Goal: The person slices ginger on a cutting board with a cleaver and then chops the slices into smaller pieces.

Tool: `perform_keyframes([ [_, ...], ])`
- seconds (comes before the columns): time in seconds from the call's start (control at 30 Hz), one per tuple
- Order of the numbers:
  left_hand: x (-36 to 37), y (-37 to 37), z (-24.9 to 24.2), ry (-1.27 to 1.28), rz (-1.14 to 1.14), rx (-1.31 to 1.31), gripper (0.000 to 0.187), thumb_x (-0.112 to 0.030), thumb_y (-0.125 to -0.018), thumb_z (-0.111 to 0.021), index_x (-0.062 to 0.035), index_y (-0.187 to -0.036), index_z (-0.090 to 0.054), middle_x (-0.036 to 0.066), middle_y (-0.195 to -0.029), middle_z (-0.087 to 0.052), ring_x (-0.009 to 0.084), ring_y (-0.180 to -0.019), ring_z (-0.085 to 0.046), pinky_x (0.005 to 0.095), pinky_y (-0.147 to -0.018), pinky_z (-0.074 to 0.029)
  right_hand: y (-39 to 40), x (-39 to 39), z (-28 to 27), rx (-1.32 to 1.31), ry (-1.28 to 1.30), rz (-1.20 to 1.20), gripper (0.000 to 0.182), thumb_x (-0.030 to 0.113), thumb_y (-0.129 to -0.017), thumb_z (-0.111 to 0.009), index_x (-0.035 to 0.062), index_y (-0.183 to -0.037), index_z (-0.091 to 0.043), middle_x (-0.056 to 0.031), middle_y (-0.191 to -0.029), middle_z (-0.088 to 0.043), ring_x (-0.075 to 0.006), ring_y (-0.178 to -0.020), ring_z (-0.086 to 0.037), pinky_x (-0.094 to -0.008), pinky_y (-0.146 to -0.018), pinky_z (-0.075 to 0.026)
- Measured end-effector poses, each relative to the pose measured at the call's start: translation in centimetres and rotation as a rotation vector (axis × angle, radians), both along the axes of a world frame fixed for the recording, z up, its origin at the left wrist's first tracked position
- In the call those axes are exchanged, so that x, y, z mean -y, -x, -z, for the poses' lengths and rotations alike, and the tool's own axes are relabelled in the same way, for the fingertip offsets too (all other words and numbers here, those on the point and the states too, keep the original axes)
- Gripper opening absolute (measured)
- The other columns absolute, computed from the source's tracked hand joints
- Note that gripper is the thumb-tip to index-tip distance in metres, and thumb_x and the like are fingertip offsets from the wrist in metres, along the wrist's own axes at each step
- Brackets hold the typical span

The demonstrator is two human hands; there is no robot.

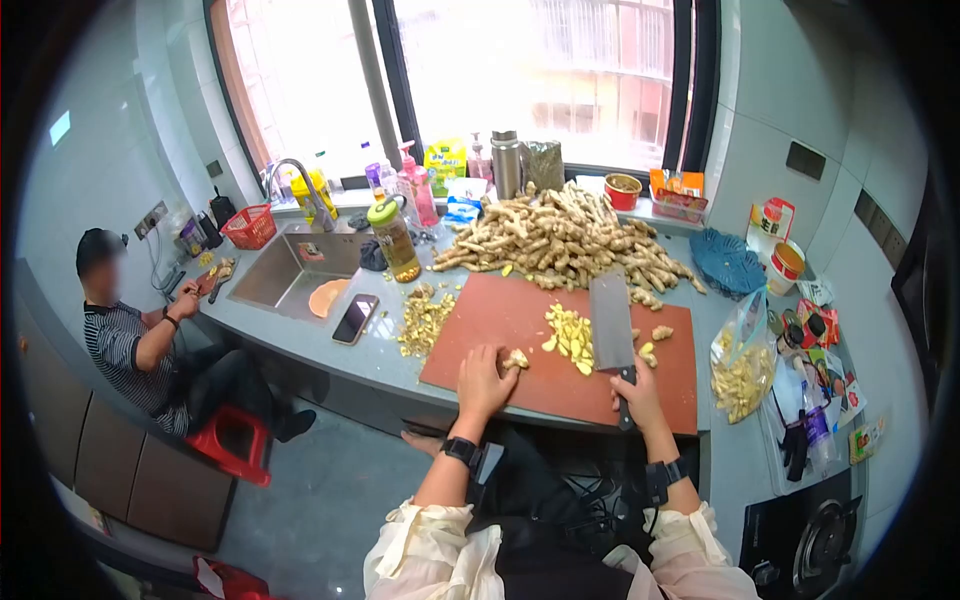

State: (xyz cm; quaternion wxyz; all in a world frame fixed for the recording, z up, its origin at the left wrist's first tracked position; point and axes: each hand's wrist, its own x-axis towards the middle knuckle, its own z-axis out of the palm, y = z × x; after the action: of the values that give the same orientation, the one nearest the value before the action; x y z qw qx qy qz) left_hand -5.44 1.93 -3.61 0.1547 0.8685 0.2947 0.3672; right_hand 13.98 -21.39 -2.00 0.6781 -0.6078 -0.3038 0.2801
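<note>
Left hand (486, 382) with fingers bent over 1 ginger piece (515, 359) on cutting board (470, 325), right hand (638, 388) clamped on cleaver (612, 325) above board's right half.

Cleaver (611, 318) beside sliced ginger (571, 338) on red board (480, 322)

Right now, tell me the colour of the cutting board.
Reddish brown; the board shows best in the head view.

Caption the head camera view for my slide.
Right hand grips a cleaver on a red cutting board, left hand steadying ginger beside yellow slices.
</note>
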Motion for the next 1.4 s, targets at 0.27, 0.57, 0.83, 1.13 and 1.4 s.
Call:
perform_keyframes([
  [0.27, -0.2, 0.2, 0.5, 0.038, 0.021, 0.016, 0.044, -0.028, -0.082, -0.077, -0.0110, -0.120, -0.063, 0.008, -0.111, -0.066, 0.0311, -0.106, -0.062, 0.0443, -0.090, -0.048, -0.1, 0.0, 0.6, 0.033, 0.011, 0.054, 0.040, 0.010, -0.093, -0.066, 0.0011, -0.130, -0.053, -0.0056, -0.075, -0.059, -0.0123, -0.053, -0.058, -0.0264, -0.049, -0.051],
  [0.57, -0.2, 0.8, -0.1, 0.061, 0.070, 0.026, 0.046, -0.025, -0.084, -0.076, -0.0086, -0.125, -0.061, 0.010, -0.114, -0.066, 0.0320, -0.108, -0.061, 0.0450, -0.091, -0.048, 0.4, -0.4, 0.6, 0.043, 0.027, 0.135, 0.037, 0.011, -0.092, -0.067, -0.0002, -0.124, -0.054, -0.0071, -0.074, -0.060, -0.0128, -0.053, -0.058, -0.0264, -0.048, -0.051],
  [0.83, -0.7, 0.9, 0.5, 0.048, 0.112, 0.011, 0.048, -0.023, -0.085, -0.076, -0.0079, -0.128, -0.059, 0.011, -0.115, -0.065, 0.0317, -0.108, -0.061, 0.0446, -0.091, -0.048, -0.2, -0.6, 0.5, -0.018, 0.038, 0.155, 0.042, 0.013, -0.088, -0.069, 0.0006, -0.126, -0.054, -0.0088, -0.072, -0.062, -0.0152, -0.049, -0.060, -0.0272, -0.047, -0.052],
  [1.13, -0.7, 1.1, 0.4, 0.056, 0.126, 0.008, 0.052, -0.024, -0.086, -0.076, -0.0079, -0.132, -0.058, 0.010, -0.115, -0.063, 0.0309, -0.109, -0.060, 0.0438, -0.093, -0.046, 0.6, -0.8, 0.0, 0.008, 0.045, 0.204, 0.037, 0.012, -0.088, -0.066, 0.0005, -0.122, -0.055, -0.0085, -0.071, -0.062, -0.0144, -0.049, -0.059, -0.0264, -0.047, -0.052],
  [1.4, -0.6, 1.2, 0.5, 0.039, 0.122, 0.011, 0.054, -0.024, -0.087, -0.076, -0.0084, -0.135, -0.056, 0.010, -0.120, -0.064, 0.0296, -0.112, -0.060, 0.0426, -0.096, -0.046, 0.6, -0.8, 0.3, 0.018, 0.029, 0.196, 0.035, 0.013, -0.088, -0.066, 0.0005, -0.119, -0.055, -0.0078, -0.071, -0.062, -0.0138, -0.049, -0.059, -0.0259, -0.047, -0.052],
])
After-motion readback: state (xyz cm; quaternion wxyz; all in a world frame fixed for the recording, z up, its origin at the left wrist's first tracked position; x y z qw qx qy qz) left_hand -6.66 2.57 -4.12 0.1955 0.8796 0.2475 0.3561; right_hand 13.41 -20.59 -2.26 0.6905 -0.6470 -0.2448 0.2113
